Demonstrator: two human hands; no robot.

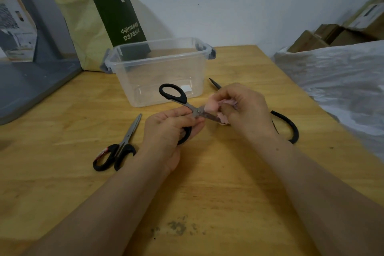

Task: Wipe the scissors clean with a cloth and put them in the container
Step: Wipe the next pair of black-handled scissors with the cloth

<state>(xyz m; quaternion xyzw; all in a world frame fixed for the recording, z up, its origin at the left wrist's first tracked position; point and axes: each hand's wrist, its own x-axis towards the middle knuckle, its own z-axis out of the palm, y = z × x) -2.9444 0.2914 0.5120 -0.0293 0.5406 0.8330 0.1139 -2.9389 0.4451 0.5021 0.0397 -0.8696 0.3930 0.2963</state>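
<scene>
The black-handled scissors (174,95) are held by the lower loop in the curled left grip (166,131), blades pointed toward 4 o'clock into the pink cloth (211,106) pinched around them by the right grip (247,108). The clear container (166,64) is set at 11 o'clock, nearer the left grip.

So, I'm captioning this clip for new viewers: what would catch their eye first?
Mid-table, the left hand holds open black-handled scissors while the right hand pinches a pink cloth round a blade. Behind stands a clear container; a second pair of scissors lies to the left.
</scene>
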